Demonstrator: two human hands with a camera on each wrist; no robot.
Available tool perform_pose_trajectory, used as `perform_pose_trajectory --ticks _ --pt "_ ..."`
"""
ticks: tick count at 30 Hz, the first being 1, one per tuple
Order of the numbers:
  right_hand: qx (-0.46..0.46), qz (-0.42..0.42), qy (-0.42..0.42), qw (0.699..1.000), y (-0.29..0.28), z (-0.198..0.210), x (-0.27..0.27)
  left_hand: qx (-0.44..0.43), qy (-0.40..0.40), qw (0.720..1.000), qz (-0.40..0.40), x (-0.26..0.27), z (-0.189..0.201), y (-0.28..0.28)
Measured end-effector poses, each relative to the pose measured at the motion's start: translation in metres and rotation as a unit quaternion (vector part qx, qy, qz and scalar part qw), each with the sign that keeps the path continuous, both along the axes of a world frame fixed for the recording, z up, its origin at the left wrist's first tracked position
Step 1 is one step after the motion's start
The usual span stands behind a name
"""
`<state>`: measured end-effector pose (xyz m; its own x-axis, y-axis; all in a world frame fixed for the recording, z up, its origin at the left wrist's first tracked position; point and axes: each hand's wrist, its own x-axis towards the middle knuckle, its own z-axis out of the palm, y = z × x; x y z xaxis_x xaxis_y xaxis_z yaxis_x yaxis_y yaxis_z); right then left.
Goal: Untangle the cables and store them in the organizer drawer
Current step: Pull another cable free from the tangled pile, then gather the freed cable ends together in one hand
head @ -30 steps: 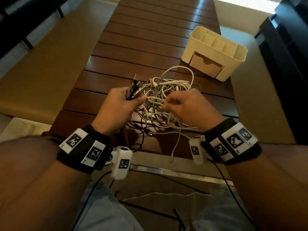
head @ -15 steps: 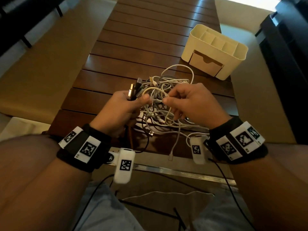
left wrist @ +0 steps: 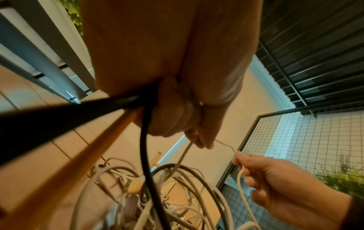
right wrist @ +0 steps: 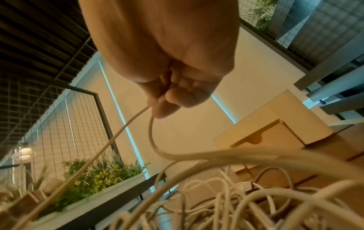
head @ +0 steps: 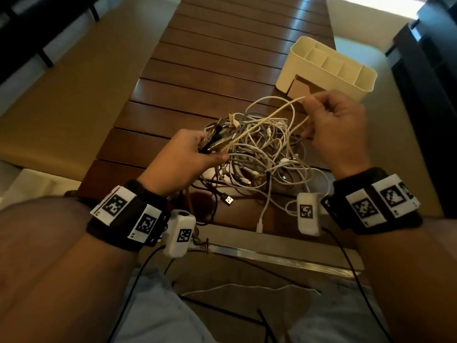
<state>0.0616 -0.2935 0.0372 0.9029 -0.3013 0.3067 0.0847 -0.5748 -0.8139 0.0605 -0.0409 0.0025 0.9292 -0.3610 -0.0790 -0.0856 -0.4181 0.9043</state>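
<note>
A long counter [head: 222, 58] of dark wooden slats runs away from the seated person, with pale benches on either side and a wire-grid screen with plants beyond. On it, near the front edge, lies the tangle of cables [head: 262, 154], mostly white and grey with a few black ones, all knotted together in one heap. The left hand [head: 183, 159] grips a bunch of plug ends and black leads in curled fingers, holding the heap steady. The right hand [head: 338, 129] pinches one cream cable [head: 269, 117] between thumb and fingers and holds it up and out towards the organizer [head: 329, 68], so the strand runs taut from the left hand's bunch. The organizer stands farther back on the right, its drawer [head: 303, 89] closed and, as far as the top compartments show, with no cable in it. By my reckoning the job is barely begun: no cable lies free of the heap, nothing is stored, and each lead must be freed, the drawer opened and the lot put away.
</note>
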Motion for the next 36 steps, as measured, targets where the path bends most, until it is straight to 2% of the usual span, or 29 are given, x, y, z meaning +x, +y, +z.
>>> perform_pose_trajectory --ticks 2,5,7,8,10,14,18,21,23,25,27,29,32,34,36 --pt "-0.052 0.021 0.102 0.993 -0.005 -0.003 0.0 0.013 -0.031 0.999 0.019 0.001 -0.004 0.001" --pt "-0.083 0.117 0.282 0.948 -0.007 0.002 -0.005 -0.018 -0.068 0.996 0.059 0.001 -0.009 0.001" --pt "-0.11 0.167 0.337 0.92 -0.005 0.007 -0.008 -0.047 -0.082 0.993 0.074 0.001 -0.011 0.001" --pt "-0.128 0.174 0.342 0.914 -0.004 0.009 -0.008 -0.054 -0.085 0.992 0.077 0.001 -0.011 0.001" --pt "-0.144 0.169 0.317 0.922 -0.002 0.012 -0.008 -0.057 -0.085 0.991 0.08 0.0 -0.011 -0.001" --pt "-0.097 0.197 0.236 0.947 0.009 0.024 -0.013 -0.046 -0.08 0.993 0.068 -0.003 -0.011 -0.007" --pt "-0.124 0.244 0.183 0.944 0.03 0.023 -0.02 -0.063 -0.079 0.993 0.066 -0.006 -0.012 -0.011" --pt "-0.169 0.251 0.192 0.933 0.037 0.012 -0.02 -0.083 -0.089 0.989 0.08 -0.005 -0.012 -0.009" --pt "-0.177 0.241 0.182 0.937 0.04 0.005 -0.019 -0.116 -0.076 0.985 0.104 -0.005 -0.011 -0.01" --pt "-0.164 0.212 0.146 0.952 0.041 0.001 -0.019 -0.165 -0.021 0.976 0.137 -0.005 -0.01 -0.011" --pt "-0.143 0.187 0.11 0.966 0.044 0.0 -0.02 -0.21 0.082 0.961 0.161 -0.004 -0.009 -0.01" --pt "-0.118 0.204 0.1 0.967 0.048 0.001 -0.022 -0.229 0.177 0.946 0.142 -0.002 -0.011 -0.006" --pt "-0.075 0.298 0.162 0.938 0.054 0.001 -0.028 -0.255 0.224 0.935 0.101 -0.003 -0.008 -0.005" --pt "-0.053 0.36 0.229 0.903 0.056 0.002 -0.031 -0.27 0.208 0.935 0.094 -0.004 -0.003 -0.007" --pt "0.006 0.387 0.267 0.883 0.055 0.002 -0.031 -0.282 0.176 0.939 0.084 -0.005 0.0 -0.007"
